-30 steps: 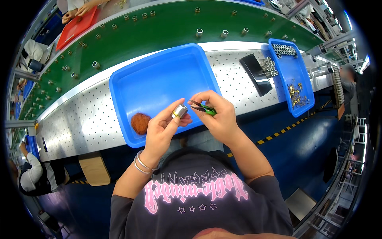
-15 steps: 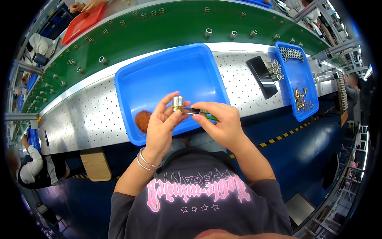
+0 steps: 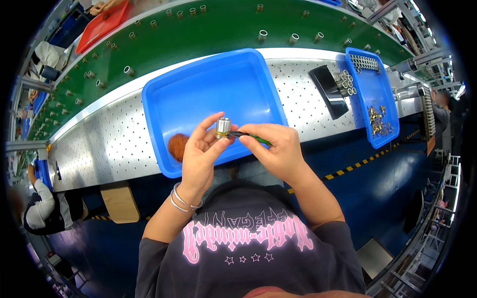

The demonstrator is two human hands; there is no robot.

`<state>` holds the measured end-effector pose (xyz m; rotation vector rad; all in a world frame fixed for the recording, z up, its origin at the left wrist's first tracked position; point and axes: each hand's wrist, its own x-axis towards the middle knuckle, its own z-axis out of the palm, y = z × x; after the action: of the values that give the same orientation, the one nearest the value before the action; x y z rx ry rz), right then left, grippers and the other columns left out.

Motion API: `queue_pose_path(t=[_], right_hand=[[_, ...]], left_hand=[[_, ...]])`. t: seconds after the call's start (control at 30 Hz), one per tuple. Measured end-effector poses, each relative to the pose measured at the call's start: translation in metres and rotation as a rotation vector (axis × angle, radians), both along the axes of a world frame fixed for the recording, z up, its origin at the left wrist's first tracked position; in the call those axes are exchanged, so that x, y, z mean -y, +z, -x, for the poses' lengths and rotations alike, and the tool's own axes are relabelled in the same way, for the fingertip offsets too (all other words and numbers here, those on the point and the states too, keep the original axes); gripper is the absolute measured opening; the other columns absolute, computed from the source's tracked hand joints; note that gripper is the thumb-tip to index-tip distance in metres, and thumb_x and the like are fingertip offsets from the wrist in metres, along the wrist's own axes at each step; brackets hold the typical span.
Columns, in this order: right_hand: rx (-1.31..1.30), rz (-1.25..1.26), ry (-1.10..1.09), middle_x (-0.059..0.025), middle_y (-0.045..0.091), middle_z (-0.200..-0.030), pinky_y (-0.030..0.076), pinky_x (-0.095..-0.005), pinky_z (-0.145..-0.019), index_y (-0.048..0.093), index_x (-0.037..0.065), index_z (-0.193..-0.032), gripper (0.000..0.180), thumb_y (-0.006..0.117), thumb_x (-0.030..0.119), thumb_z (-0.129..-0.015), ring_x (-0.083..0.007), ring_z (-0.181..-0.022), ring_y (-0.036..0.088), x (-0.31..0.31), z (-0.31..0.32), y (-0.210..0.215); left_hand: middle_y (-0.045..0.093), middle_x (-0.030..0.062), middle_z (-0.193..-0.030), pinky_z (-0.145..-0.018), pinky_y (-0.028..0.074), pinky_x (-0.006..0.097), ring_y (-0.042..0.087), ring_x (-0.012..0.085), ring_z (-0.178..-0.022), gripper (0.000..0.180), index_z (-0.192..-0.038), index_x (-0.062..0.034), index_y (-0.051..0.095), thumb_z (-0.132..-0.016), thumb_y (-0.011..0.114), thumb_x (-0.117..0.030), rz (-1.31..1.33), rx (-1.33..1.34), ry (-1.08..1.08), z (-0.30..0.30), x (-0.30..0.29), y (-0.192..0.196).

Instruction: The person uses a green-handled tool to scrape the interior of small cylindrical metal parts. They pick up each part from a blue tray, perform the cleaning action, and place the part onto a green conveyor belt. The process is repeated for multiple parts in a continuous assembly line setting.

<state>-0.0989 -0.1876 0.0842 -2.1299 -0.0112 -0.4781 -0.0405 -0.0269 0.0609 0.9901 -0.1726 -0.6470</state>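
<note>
My left hand (image 3: 201, 151) is closed around a silver metal cylinder (image 3: 223, 124), holding it upright over the large blue tray (image 3: 208, 84). A thin yellowish band circles the cylinder's lower part. My right hand (image 3: 278, 149) grips small green-handled pliers (image 3: 259, 140), their dark tips against the cylinder near that band. The fingers cover much of the handles, so how far the jaws are apart is hard to see. Beside my left hand, in the tray, lies a reddish-brown scouring pad (image 3: 178, 147).
A dark flat device (image 3: 329, 93) lies on the perforated metal bench (image 3: 104, 129), next to several metal rings (image 3: 347, 83). A second blue tray (image 3: 365, 94) holds rings and small brass-coloured pieces (image 3: 378, 120). Several metal sleeves (image 3: 128, 70) stand on the green conveyor (image 3: 164, 42).
My right hand has shifted its grip, and the pliers now look narrower, their handles closer together. The cylinder has tilted slightly in my left hand, which stays nearly in place.
</note>
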Motion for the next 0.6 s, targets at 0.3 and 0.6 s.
queue_pose_path(t=[0.3, 0.6], right_hand=[[0.127, -0.201, -0.059, -0.0114, 0.065, -0.080, 0.047, -0.0270, -0.057, 0.064, 0.001, -0.094, 0.020, 0.068, 0.012, -0.078, -0.0200, -0.063, 0.062, 0.002, 0.009, 0.005], [-0.045, -0.134, -0.039, -0.0102, 0.066, -0.080, 0.048, -0.0267, -0.059, 0.066, 0.003, -0.091, 0.016, 0.068, 0.013, -0.078, -0.0213, -0.066, 0.063, 0.005, 0.002, -0.005]], left_hand=[[0.051, 0.0160, -0.124, -0.091, 0.046, 0.032, 0.056, 0.0217, -0.106, 0.049, -0.130, -0.0018, 0.040, -0.086, 0.060, -0.011, -0.064, 0.030, 0.010, -0.002, -0.002, -0.003], [0.044, 0.0138, -0.133, -0.101, 0.037, 0.034, 0.045, 0.0235, -0.121, 0.044, -0.124, -0.0013, 0.050, -0.084, 0.063, -0.016, -0.042, 0.173, 0.108, -0.001, 0.001, -0.009]])
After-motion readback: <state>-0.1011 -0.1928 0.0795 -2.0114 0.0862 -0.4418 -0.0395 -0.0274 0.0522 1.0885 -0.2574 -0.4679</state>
